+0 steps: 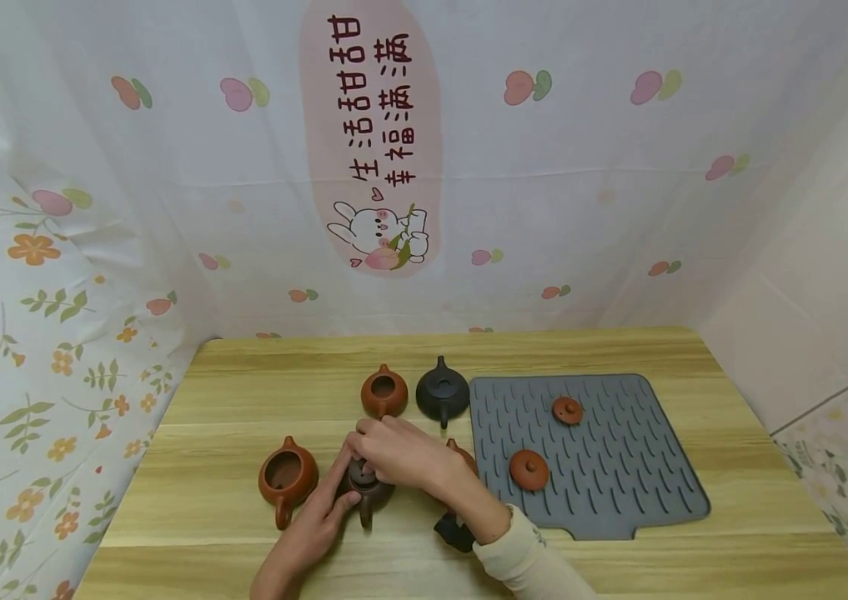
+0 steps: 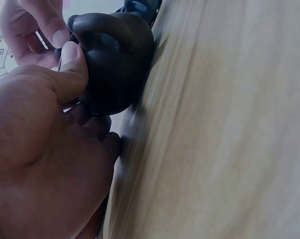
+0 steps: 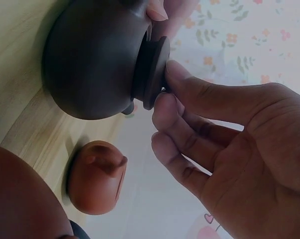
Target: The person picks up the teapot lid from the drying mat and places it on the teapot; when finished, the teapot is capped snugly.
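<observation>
A dark brown teapot (image 1: pixel 383 500) stands on the table with its handle toward me. My left hand (image 1: pixel 328 504) holds it by the side, the thumb pressed near the rim in the left wrist view. With thumb and fingertips, my right hand (image 1: pixel 403 451) pinches the knob of the dark lid (image 3: pixel 156 72). In the right wrist view the lid sits at the teapot's mouth with its inner collar partly showing. An uncovered reddish teapot (image 1: pixel 302 477) is left of my left hand. Another reddish teapot (image 1: pixel 459 451) is mostly hidden under my right forearm.
Farther back stand an uncovered small reddish teapot (image 1: pixel 374 403) and a black teapot (image 1: pixel 442 392). On the right lies a grey ridged mat (image 1: pixel 619 450) bearing two reddish lids, one smaller (image 1: pixel 568 410) and one larger (image 1: pixel 529 470). A printed curtain hangs behind the table.
</observation>
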### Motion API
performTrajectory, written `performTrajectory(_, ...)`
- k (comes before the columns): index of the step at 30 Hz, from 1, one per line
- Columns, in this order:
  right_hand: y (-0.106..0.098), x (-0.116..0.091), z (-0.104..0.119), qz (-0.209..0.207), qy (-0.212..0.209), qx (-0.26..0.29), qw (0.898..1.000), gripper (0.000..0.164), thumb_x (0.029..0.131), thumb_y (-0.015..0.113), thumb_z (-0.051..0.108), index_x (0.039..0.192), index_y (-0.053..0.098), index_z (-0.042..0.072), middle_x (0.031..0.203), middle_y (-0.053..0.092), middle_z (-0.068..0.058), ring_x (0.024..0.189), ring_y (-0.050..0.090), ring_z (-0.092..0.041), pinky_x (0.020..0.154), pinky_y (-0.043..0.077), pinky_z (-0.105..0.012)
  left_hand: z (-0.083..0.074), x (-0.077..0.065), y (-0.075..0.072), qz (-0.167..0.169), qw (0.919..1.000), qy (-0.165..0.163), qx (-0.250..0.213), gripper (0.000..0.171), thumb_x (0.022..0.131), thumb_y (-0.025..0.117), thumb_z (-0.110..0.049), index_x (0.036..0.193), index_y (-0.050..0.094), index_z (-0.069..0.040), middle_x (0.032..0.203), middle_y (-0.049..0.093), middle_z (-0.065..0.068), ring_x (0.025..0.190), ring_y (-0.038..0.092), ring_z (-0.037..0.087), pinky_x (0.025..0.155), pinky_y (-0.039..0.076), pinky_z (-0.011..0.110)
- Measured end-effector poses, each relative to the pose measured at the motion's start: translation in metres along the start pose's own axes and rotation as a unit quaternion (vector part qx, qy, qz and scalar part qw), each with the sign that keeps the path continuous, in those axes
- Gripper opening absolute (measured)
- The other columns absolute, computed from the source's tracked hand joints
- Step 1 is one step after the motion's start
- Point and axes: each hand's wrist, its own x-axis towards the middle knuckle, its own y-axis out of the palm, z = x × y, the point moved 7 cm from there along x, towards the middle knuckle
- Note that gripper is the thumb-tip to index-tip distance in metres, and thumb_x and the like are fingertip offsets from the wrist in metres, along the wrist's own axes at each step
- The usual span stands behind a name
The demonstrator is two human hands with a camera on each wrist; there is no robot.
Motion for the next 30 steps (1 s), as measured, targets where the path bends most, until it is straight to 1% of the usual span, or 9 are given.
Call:
performTrajectory(2, 0.0007, 0.0005, 0.0012, 0.002, -0.002, -0.003, 1.0, 0.013, 0.103, 0.081, 0.02, 0.115, 0.078, 0.016, 0.1, 0.069, 0.003, 0.077, 0.062, -0.009, 0.072, 0.052, -0.018, 0.0053, 0.0004, 0.0012, 0.0, 1.0, -0.006, -0.004, 0.071, 0.111, 0.061, -0.012, 0.173, 0.029, 0.0, 0.177, 0.028, 0.025, 0.161, 0.023, 0.041, 0.117, 0.015, 0.003)
performTrajectory(4, 0.0008, 0.0008, 0.0023, 0.004, -0.002, -0.002, 1.0, 0.012, 0.103, 0.081, 0.019, 0.115, 0.078, 0.017, 0.101, 0.07, 0.003, 0.078, 0.062, -0.009, 0.073, 0.052, -0.018, 0.0061, 0.0002, 0.0016, 0.001, 0.9999, -0.01, -0.004, 0.071, 0.111, 0.061, -0.013, 0.173, 0.028, 0.001, 0.177, 0.028, 0.027, 0.162, 0.025, 0.041, 0.118, 0.015, 0.004)
performTrajectory(7, 0.0003, 0.0011, 0.004, 0.008, -0.005, -0.007, 1.0, 0.01, 0.104, 0.08, 0.018, 0.114, 0.077, 0.016, 0.101, 0.07, 0.003, 0.079, 0.063, -0.008, 0.074, 0.053, -0.018, 0.0051, 0.0001, 0.0015, 0.0, 0.9999, -0.01, -0.007, 0.071, 0.111, 0.061, -0.013, 0.173, 0.028, 0.001, 0.176, 0.029, 0.028, 0.161, 0.025, 0.042, 0.117, 0.015, 0.004)
performTrajectory(10, -0.0002, 0.0012, 0.0052, 0.01, -0.007, -0.01, 1.0, 0.01, 0.104, 0.079, 0.018, 0.114, 0.077, 0.016, 0.102, 0.071, 0.003, 0.081, 0.065, -0.009, 0.074, 0.054, -0.018, -0.0008, -0.0004, 0.0004, -0.001, 1.0, -0.007, -0.002, 0.07, 0.111, 0.061, -0.011, 0.172, 0.028, 0.003, 0.175, 0.031, 0.03, 0.161, 0.026, 0.045, 0.118, 0.016, 0.005)
performTrajectory(18, 0.0034, 0.0017, 0.0054, 0.017, -0.006, -0.02, 1.0, 0.013, 0.104, 0.08, 0.02, 0.116, 0.077, 0.017, 0.107, 0.073, 0.003, 0.089, 0.067, -0.008, 0.08, 0.055, -0.022, -0.0009, -0.0001, 0.0004, -0.002, 1.0, -0.004, -0.004, 0.07, 0.111, 0.061, -0.011, 0.171, 0.029, 0.005, 0.175, 0.029, 0.031, 0.161, 0.024, 0.047, 0.116, 0.014, 0.002)
performTrajectory(23, 0.0065, 0.0012, 0.0068, 0.021, -0.009, -0.037, 0.999, 0.015, 0.104, 0.08, 0.022, 0.117, 0.077, 0.017, 0.108, 0.073, 0.004, 0.092, 0.067, -0.006, 0.079, 0.054, -0.021, -0.0016, 0.0007, 0.0005, -0.002, 1.0, 0.0, -0.009, 0.069, 0.111, 0.06, -0.011, 0.171, 0.03, 0.004, 0.175, 0.029, 0.032, 0.161, 0.023, 0.048, 0.115, 0.014, 0.001)
performTrajectory(26, 0.0079, 0.0009, 0.0069, 0.024, -0.006, -0.038, 0.999, 0.016, 0.104, 0.08, 0.024, 0.118, 0.077, 0.017, 0.108, 0.073, 0.004, 0.092, 0.067, -0.006, 0.079, 0.054, -0.022, -0.0006, 0.0008, 0.0006, 0.0, 0.9999, -0.003, -0.01, 0.068, 0.111, 0.06, -0.01, 0.171, 0.03, 0.004, 0.175, 0.029, 0.032, 0.161, 0.024, 0.047, 0.115, 0.014, 0.002)
performTrajectory(30, 0.0089, 0.0003, 0.0059, 0.025, 0.001, -0.026, 0.999, 0.015, 0.103, 0.081, 0.023, 0.116, 0.076, 0.017, 0.106, 0.072, 0.004, 0.09, 0.065, -0.005, 0.078, 0.053, -0.022, -0.0008, 0.0003, 0.001, 0.003, 0.9999, -0.012, -0.01, 0.069, 0.111, 0.06, -0.009, 0.172, 0.03, 0.003, 0.176, 0.029, 0.03, 0.162, 0.024, 0.044, 0.117, 0.015, 0.003)
